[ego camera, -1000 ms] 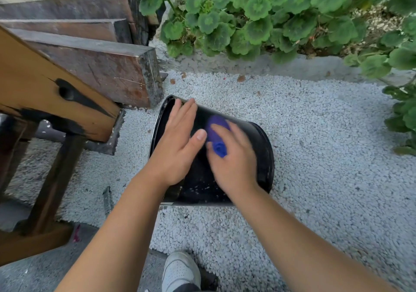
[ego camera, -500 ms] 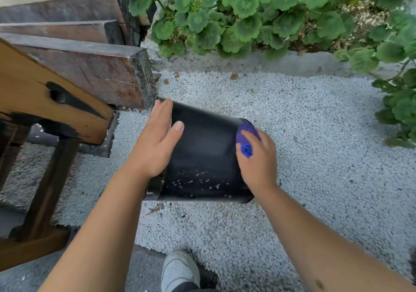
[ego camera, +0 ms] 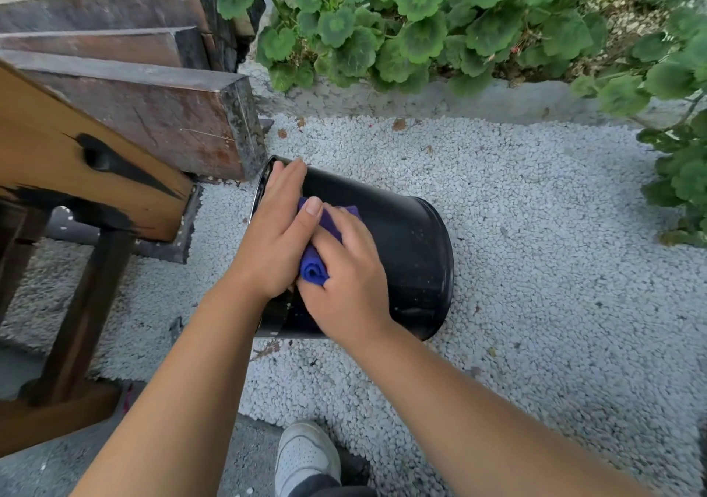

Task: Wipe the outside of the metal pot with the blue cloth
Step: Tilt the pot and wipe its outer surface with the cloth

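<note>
The metal pot (ego camera: 386, 251) lies on its side on the white gravel (ego camera: 535, 267), its open rim toward ten o'clock against the dark timber blocks (ego camera: 153, 113) and its closed base toward four o'clock. The blue cloth (ego camera: 315, 263) is bunched into a roll and pressed on the upper side wall near the rim end. The right hand (ego camera: 344, 270) has its grip clamped on the cloth, fingers spread flat over it; the left hand (ego camera: 277, 236) lies palm down on the wall just beside it at nine o'clock, fingers together and resting rather than grasping, its thumb lapping over the cloth. Half a second ago the cloth was at the base end of the pot, well apart from the left hand; it has now swept back across the wall toward the rim until the two hands touch. That reads as one pass in a back-and-forth stroke, so my judgement is that the wiping is under way and the top strip is being covered, while the underside against the gravel is likely untouched and the pot would need rolling. Pale specks show on the lower wall. Farther out, a wooden table (ego camera: 76, 175) stands at nine o'clock, green plants (ego camera: 440, 29) at twelve, and a white shoe (ego camera: 306, 454) at six. No brand, label or writing can be read anywhere.
</note>
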Available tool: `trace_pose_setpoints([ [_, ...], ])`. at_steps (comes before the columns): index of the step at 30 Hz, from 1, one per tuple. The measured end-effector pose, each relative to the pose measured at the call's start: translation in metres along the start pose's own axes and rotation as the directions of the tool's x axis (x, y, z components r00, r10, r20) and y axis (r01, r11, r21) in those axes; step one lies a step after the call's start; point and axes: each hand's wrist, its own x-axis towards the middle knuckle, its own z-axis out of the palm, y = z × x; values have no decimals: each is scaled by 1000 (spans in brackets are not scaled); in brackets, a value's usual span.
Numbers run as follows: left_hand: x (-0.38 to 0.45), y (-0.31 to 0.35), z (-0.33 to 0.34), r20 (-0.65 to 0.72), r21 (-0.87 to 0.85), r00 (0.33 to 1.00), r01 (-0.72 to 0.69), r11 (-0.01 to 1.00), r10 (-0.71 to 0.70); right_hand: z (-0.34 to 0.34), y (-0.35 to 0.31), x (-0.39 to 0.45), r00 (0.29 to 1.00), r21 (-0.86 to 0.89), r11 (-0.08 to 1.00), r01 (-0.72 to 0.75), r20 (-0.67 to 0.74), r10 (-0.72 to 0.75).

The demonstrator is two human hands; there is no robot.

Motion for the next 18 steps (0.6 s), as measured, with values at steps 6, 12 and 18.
trace_pose_setpoints([
  [6,-3,-18,-10,-6,26,999,51,998,-51,-46,81,-13,900,-333,836,-436,-139,414],
  [12,-9,-28,-17,-32,39,998,52,998,-51,-49,101,-18,826,-250,788,-562,-125,549],
  [18,-88,-68,-23,-34,-65,999,-23,998,21,-39,95,-16,884,-246,850,-465,-70,463],
])
